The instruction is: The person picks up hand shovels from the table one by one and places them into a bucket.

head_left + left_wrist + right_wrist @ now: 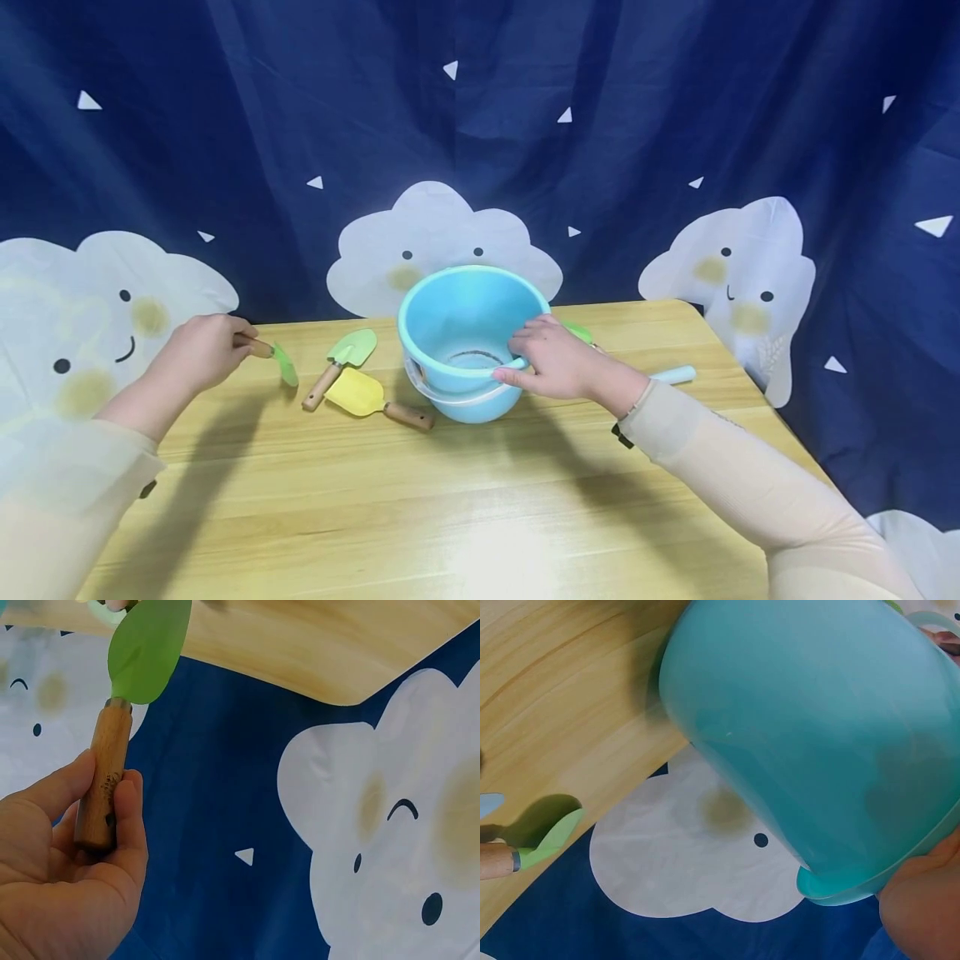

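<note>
Plainly, left grip point(206, 352) holds trowel handle point(109, 754); right grip point(557, 358), bucket rim point(459, 376).

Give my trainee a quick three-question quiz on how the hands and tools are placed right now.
1. Which hand grips the rim of the blue bucket?
2. True or false: the yellow scoop lies on the wooden table, outside the bucket.
3. What does the left hand hold?
A) the yellow scoop
B) a green-bladed tool, by its wooden handle
C) nothing

Key:
1. The right hand.
2. True.
3. B.
</note>
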Demonstrator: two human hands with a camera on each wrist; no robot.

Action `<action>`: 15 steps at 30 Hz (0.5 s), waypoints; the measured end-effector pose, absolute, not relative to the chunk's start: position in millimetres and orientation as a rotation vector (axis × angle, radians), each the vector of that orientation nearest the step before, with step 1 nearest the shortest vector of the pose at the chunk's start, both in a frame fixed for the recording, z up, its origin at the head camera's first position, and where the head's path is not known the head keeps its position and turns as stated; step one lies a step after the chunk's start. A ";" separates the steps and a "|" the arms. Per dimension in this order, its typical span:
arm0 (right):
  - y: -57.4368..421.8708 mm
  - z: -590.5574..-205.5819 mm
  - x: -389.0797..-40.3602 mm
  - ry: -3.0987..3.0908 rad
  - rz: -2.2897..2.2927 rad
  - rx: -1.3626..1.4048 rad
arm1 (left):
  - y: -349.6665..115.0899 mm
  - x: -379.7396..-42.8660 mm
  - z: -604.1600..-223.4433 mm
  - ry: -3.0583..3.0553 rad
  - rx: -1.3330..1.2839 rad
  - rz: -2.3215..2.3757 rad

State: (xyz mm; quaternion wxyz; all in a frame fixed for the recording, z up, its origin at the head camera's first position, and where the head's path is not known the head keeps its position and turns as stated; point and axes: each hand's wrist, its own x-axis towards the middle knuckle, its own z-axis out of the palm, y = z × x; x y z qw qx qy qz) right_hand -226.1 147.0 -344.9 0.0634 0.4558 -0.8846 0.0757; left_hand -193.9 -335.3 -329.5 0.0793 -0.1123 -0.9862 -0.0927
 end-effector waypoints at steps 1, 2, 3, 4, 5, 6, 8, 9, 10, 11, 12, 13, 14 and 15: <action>146.9 -344.8 -226.1 -2.672 0.230 1.377 | -335.0 -193.4 -328.6 -2.957 -0.337 -0.278; 146.8 -344.8 -226.1 -2.671 0.231 1.378 | -334.9 -192.9 -327.7 -2.964 -0.337 -0.279; 146.7 -344.9 -226.1 -2.671 0.229 1.378 | -335.0 -192.5 -326.8 -2.971 -0.339 -0.279; 146.6 -344.9 -226.1 -2.671 0.227 1.378 | -335.1 -192.0 -326.0 -2.977 -0.343 -0.278; 146.4 -344.7 -225.9 -2.671 0.229 1.378 | -335.1 -191.6 -325.0 -2.980 -0.350 -0.274; 146.3 -344.5 -225.8 -2.671 0.230 1.378 | -334.9 -191.2 -323.8 -2.983 -0.358 -0.272; 145.9 -344.2 -225.6 -2.670 0.236 1.380 | -334.0 -190.3 -321.1 -2.982 -0.380 -0.266; 145.9 -344.2 -225.5 -2.671 0.236 1.379 | -333.3 -189.8 -319.4 -2.980 -0.390 -0.262; 146.0 -344.1 -225.4 -2.671 0.239 1.381 | -332.2 -189.2 -317.5 -2.976 -0.401 -0.257; 146.0 -344.0 -225.3 -2.671 0.240 1.381 | -331.0 -188.7 -315.4 -2.972 -0.409 -0.253; 146.1 -344.1 -225.4 -2.671 0.237 1.379 | -329.5 -188.2 -313.1 -2.973 -0.414 -0.251; 146.3 -344.3 -225.4 -2.673 0.237 1.378 | -327.9 -187.8 -310.5 -2.971 -0.420 -0.246; 146.4 -344.2 -225.4 -2.674 0.237 1.377 | -326.1 -187.4 -307.8 -2.971 -0.426 -0.240; 146.5 -344.2 -225.5 -2.676 0.237 1.376 | -324.2 -187.0 -305.0 -2.972 -0.430 -0.236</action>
